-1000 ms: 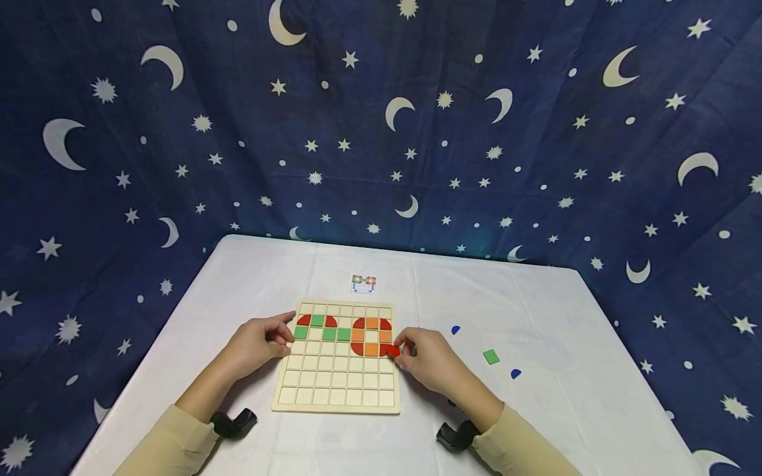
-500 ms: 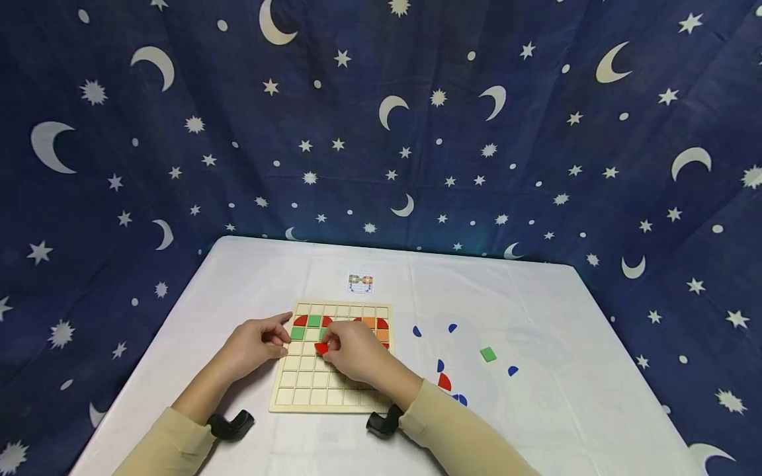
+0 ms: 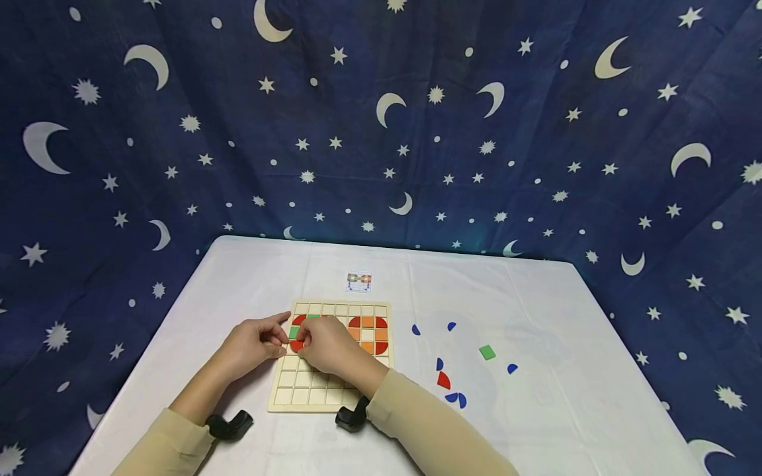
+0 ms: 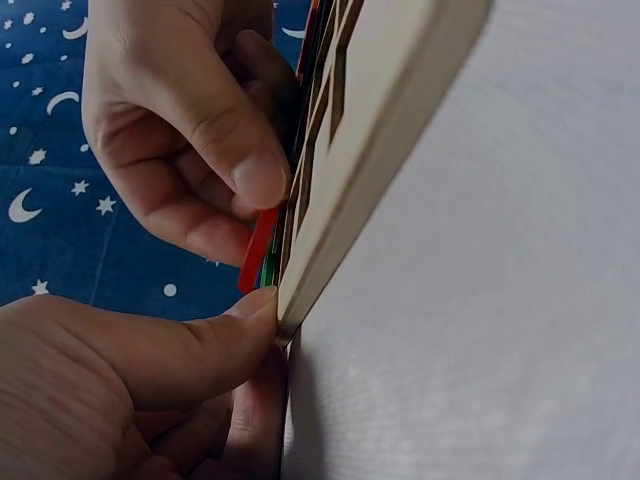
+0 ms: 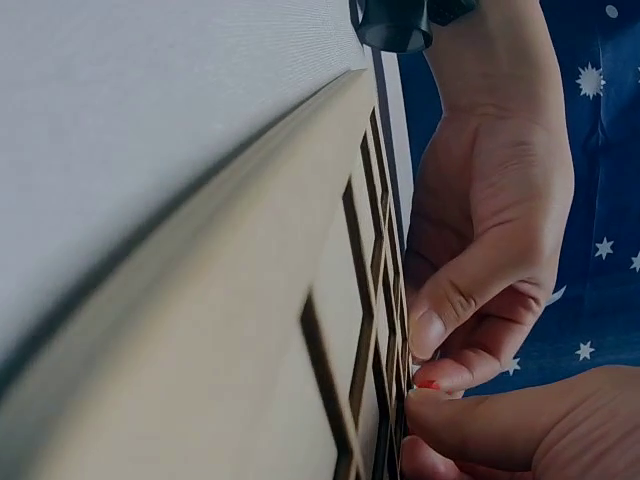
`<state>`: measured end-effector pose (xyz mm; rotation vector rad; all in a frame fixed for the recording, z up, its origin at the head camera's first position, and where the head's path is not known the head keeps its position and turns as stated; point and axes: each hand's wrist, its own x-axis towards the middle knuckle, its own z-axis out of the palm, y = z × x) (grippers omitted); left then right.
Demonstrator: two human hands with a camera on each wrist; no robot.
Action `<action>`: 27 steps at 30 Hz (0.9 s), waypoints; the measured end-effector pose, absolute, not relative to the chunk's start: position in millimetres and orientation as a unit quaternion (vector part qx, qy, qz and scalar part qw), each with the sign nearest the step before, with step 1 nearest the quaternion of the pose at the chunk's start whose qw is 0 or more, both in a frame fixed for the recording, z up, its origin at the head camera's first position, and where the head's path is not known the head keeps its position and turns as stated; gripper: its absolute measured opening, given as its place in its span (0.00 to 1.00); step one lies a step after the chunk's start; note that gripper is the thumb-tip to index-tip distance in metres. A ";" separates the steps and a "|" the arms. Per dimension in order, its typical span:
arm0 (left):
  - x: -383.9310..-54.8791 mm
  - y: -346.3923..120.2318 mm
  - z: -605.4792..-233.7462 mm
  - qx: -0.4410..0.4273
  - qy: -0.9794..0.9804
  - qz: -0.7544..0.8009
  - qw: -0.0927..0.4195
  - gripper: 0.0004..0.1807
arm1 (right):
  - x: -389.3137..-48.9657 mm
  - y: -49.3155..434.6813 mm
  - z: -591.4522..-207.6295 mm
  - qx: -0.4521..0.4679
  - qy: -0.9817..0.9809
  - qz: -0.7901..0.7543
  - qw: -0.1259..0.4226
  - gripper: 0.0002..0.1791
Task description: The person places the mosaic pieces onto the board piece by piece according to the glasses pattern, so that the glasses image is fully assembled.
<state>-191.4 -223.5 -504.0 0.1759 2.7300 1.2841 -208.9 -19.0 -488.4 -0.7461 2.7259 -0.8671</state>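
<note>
A wooden grid board lies on the table, with red quarter-circle, green and orange square tiles set in its upper rows. My left hand holds the board's left edge; in the left wrist view its thumb is right at the board's border. Over the upper left of the grid, my right hand pinches a red quarter-circle tile close to the left column, below a green square. That red tile stands tilted against the board in the left wrist view. The right hand hides several tiles in the middle.
A small pattern card lies behind the board. To the right are a green square tile, a red quarter-circle tile and several blue half-round tiles. A dark moon-and-star cloth hangs beyond the white table.
My right hand has carried the red tile leftward, from the board's right edge across the grid to its left column. The left hand has stayed at the board's left edge.
</note>
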 end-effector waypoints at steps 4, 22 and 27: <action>-191.0 -224.1 -503.7 0.058 0.901 0.425 0.060 0.10 | -209.1 -23.7 -490.5 -0.247 0.928 -0.267 0.080 0.09; -191.7 -224.2 -503.7 0.060 0.904 0.418 0.059 0.10 | -206.3 -25.3 -491.8 -0.256 0.934 -0.242 0.054 0.09; -191.2 -224.0 -505.0 0.056 0.903 0.422 0.062 0.09 | -202.2 -13.3 -485.5 -0.256 0.919 -0.292 0.076 0.08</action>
